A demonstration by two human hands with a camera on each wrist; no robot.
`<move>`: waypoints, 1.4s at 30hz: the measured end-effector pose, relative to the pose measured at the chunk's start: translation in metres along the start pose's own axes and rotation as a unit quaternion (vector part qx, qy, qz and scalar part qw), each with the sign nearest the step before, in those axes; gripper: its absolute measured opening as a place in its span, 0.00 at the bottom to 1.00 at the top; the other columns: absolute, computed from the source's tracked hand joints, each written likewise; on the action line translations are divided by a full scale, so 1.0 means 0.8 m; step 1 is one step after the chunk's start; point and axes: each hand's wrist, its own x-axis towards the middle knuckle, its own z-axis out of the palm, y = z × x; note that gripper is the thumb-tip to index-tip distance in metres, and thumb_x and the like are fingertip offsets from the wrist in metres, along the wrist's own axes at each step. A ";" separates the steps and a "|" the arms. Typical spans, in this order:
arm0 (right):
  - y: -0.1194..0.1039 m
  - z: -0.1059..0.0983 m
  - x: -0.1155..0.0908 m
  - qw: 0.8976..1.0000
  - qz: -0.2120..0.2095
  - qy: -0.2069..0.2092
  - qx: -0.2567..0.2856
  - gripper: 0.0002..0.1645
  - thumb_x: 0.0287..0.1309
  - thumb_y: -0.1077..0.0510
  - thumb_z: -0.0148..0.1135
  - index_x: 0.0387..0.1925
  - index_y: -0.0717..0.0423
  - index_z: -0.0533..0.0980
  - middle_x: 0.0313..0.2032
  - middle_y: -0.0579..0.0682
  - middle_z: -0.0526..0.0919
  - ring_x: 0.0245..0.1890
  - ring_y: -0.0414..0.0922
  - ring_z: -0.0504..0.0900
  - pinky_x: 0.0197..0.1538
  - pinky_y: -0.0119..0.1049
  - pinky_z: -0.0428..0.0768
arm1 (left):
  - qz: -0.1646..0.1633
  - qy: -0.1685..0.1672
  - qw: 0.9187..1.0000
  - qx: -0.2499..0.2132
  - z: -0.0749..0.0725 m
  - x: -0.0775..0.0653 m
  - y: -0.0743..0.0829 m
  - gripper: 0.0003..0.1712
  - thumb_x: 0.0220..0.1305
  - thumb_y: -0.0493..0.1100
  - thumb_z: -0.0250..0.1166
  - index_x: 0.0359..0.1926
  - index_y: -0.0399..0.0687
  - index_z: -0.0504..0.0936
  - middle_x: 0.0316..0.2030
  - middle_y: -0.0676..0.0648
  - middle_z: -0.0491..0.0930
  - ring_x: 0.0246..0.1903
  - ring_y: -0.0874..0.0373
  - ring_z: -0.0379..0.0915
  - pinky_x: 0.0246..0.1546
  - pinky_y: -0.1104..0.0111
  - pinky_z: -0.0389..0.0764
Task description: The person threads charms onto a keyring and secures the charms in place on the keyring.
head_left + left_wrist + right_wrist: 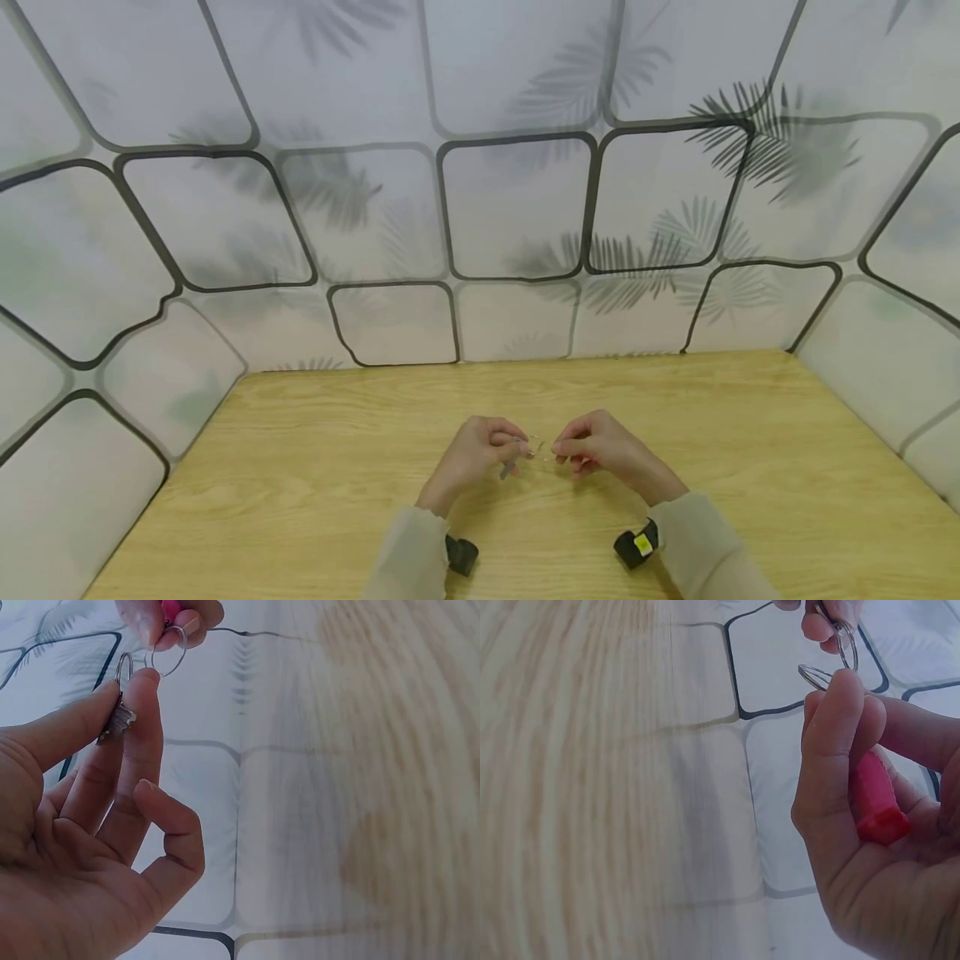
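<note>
Between thumb and fingers, my left hand (480,454) pinches a small metal ring (119,669) with a silvery, key-like metal piece (118,724) hanging from it. My right hand (603,450) pinches a second thin ring, a split key ring (814,676). A red-pink tag (877,799) lies inside the curled fingers of that hand, partly hidden by them. Both hands are close together above the table, fingertips facing each other. The rings are very near one another; whether they touch or are linked I cannot tell.
Below the hands is a light wood-grain table (300,475). Pale panels with dark-lined rounded squares and leaf prints (517,208) stand behind it and along both sides. A black wrist camera (461,556) sits at the left cuff, another camera (630,548) at the right.
</note>
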 end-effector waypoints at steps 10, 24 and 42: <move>0.000 0.004 0.001 1.000 -0.010 0.006 -0.021 0.10 0.67 0.67 0.62 0.35 0.75 0.82 0.25 0.49 0.83 0.18 0.37 0.75 0.28 0.32 0.82 | 0.006 0.019 1.000 0.022 0.007 0.001 0.000 0.07 0.69 0.32 0.65 0.43 0.31 0.84 0.33 0.38 0.88 0.29 0.40 0.83 0.34 0.69 0.80; 0.000 0.006 0.000 1.000 -0.016 -0.002 -0.018 0.12 0.67 0.66 0.62 0.36 0.77 0.81 0.24 0.49 0.82 0.18 0.36 0.76 0.29 0.34 0.83 | 0.000 0.022 0.999 0.037 0.010 0.000 0.003 0.07 0.68 0.33 0.66 0.43 0.31 0.85 0.33 0.40 0.88 0.28 0.45 0.85 0.37 0.67 0.82; -0.003 -0.002 -0.002 1.000 -0.012 -0.006 0.013 0.11 0.68 0.67 0.61 0.37 0.78 0.80 0.25 0.49 0.83 0.18 0.37 0.79 0.28 0.32 0.83 | -0.007 0.020 0.999 0.033 0.012 0.002 0.000 0.07 0.69 0.33 0.66 0.42 0.31 0.85 0.32 0.40 0.88 0.27 0.45 0.83 0.26 0.71 0.75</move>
